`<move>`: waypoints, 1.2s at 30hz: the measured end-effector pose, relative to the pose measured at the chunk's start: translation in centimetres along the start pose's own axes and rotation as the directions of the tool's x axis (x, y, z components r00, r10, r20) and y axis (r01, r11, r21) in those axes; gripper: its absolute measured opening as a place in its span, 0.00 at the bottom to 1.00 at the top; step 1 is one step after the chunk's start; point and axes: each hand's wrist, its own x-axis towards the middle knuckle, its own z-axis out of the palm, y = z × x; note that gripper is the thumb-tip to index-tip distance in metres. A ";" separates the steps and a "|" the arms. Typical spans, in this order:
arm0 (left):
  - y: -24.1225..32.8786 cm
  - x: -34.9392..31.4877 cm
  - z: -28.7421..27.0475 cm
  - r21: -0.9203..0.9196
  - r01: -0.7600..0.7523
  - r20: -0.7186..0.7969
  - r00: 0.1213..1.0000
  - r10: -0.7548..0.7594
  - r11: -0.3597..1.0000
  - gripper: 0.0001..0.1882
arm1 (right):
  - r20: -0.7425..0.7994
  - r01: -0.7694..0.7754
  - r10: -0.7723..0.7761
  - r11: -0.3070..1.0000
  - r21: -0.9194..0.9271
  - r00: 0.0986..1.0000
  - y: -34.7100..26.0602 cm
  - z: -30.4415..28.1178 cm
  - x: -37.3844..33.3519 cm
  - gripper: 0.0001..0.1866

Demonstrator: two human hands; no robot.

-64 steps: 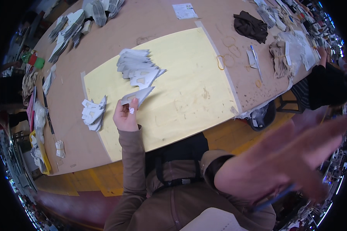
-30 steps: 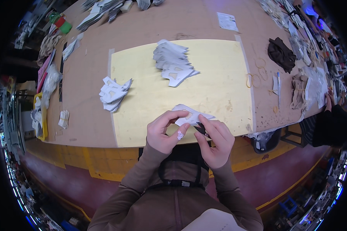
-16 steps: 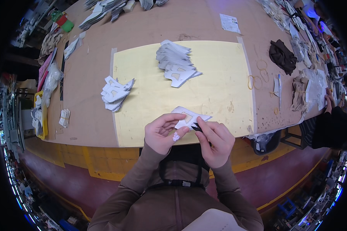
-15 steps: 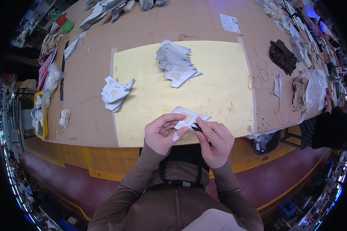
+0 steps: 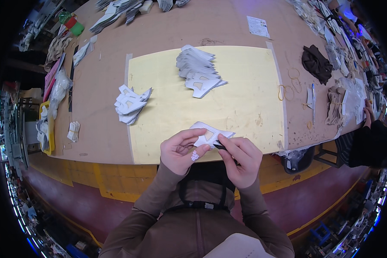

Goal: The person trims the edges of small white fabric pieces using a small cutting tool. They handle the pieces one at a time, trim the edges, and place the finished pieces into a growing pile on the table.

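Observation:
Near the table's front edge, my left hand (image 5: 175, 151) pinches the left side of a flat white shaped piece (image 5: 216, 130) with a cut-out opening in it. A patterned white wrap (image 5: 195, 155) is on that hand's thumb. My right hand (image 5: 245, 161) is closed on a small black pointed tool (image 5: 219, 145), its tip at the piece's lower right edge; the fingers hide most of it, so its kind cannot be told. Ahead lies a fanned stack of similar white-grey pieces (image 5: 195, 64). A smaller pile of them (image 5: 129, 106) sits to the left.
A yellow sheet (image 5: 167, 112) is taped onto the brown-covered table (image 5: 99, 142). Rubber bands (image 5: 285, 92), a dark cloth (image 5: 316, 63) and tied brown pieces (image 5: 334, 105) lie on the right. A yellow basket (image 5: 51, 133) stands at the left edge. Another person's hand (image 5: 368, 112) shows at far right.
The piece has tilted slightly in my hands and its near edge sits a little lower. Both hands keep their hold, and the view has shifted slightly.

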 end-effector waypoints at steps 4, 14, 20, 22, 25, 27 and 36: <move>-0.1 0.0 0.0 0.031 0.027 -0.019 0.999 -0.026 0.999 0.22 | 0.009 -0.011 0.010 1.000 0.026 1.000 0.2 0.0 0.1 0.20; 0.3 -0.1 0.2 0.047 0.044 -0.062 0.997 -0.041 0.998 0.21 | -0.063 -0.102 0.109 0.989 0.109 0.992 -0.3 1.6 -0.5 0.18; 0.3 -0.1 0.4 0.044 0.029 -0.082 0.996 -0.025 0.999 0.21 | -0.081 -0.146 0.159 0.978 0.147 0.984 -0.7 2.0 -0.5 0.17; 0.2 -0.1 0.6 0.054 0.016 -0.088 0.996 -0.011 0.998 0.21 | -0.087 -0.159 0.174 0.976 0.150 0.981 -0.9 2.1 -0.5 0.17; 0.2 -0.2 0.8 0.086 -0.019 -0.095 0.995 0.027 0.996 0.21 | -0.074 -0.213 0.229 0.961 0.179 0.971 -1.2 2.2 -0.6 0.17; 0.2 -0.2 1.0 0.100 -0.051 -0.097 0.993 0.061 0.994 0.21 | -0.066 -0.247 0.264 0.949 0.199 0.962 -1.3 2.3 -0.5 0.18; 0.3 0.0 1.1 0.152 -0.032 -0.117 0.992 0.050 0.988 0.22 | -0.046 -0.129 0.138 0.978 0.162 0.989 0.0 1.9 -0.2 0.19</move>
